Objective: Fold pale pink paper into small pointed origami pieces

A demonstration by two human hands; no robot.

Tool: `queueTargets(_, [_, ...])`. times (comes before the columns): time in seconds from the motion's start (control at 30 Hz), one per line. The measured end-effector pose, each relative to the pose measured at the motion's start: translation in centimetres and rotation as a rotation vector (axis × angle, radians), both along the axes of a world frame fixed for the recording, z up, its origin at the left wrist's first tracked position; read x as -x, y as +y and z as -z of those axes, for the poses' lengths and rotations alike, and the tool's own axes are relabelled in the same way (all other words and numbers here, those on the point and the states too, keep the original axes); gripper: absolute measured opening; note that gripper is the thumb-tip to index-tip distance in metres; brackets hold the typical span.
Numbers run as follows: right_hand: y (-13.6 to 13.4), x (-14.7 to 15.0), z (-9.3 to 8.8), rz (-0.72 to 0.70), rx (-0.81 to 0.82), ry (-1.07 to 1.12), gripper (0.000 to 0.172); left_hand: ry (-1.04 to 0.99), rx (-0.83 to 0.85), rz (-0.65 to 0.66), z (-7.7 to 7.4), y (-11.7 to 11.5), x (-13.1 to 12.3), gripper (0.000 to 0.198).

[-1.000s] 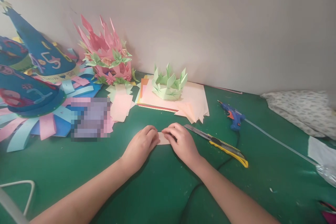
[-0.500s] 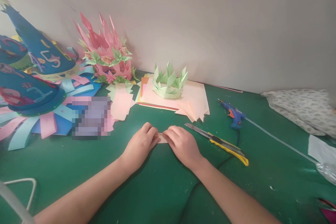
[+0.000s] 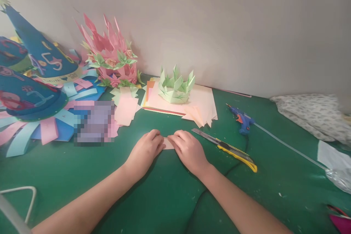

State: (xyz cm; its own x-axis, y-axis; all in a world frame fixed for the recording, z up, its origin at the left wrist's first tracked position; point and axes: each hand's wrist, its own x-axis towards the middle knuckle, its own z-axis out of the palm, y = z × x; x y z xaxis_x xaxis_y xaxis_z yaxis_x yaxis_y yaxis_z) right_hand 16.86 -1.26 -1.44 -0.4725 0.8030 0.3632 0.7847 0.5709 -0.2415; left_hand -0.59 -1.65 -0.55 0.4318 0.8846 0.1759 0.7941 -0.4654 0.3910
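A small piece of pale pink paper [image 3: 168,144] lies on the green table [image 3: 153,197], mostly covered by my fingers. My left hand [image 3: 146,152] grips its left end, fingers bent and pressed together. Its right end is pinched by my right hand [image 3: 189,150]. Just right of that hand lies a yellow utility knife [image 3: 226,150] with its blade out. Beyond my hands, folded peach paper pieces [image 3: 199,116] rest at the front of a stack of coloured sheets [image 3: 207,99], on which a light green folded-paper crown [image 3: 175,87] stands.
Pink paper crowns [image 3: 113,53] and decorated blue cone hats [image 3: 45,47] stand at the left. Pale pink paper slips [image 3: 125,111] lie nearer. A blue glue gun [image 3: 242,119] with a long glue stick and black cord is at the right, near a patterned cloth [image 3: 309,113].
The view has shifted very slightly. Both hands stay on the pink paper, with a little more of it showing between them.
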Motion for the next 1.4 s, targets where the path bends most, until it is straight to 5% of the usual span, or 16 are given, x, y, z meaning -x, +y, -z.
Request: queueTargets(1.4, [-0.5, -1.1, -0.2, -0.189, -0.107, -0.115, 0.022, 0.048, -0.063, 0.052, -0.1, -0.6, 0.4, 0.032])
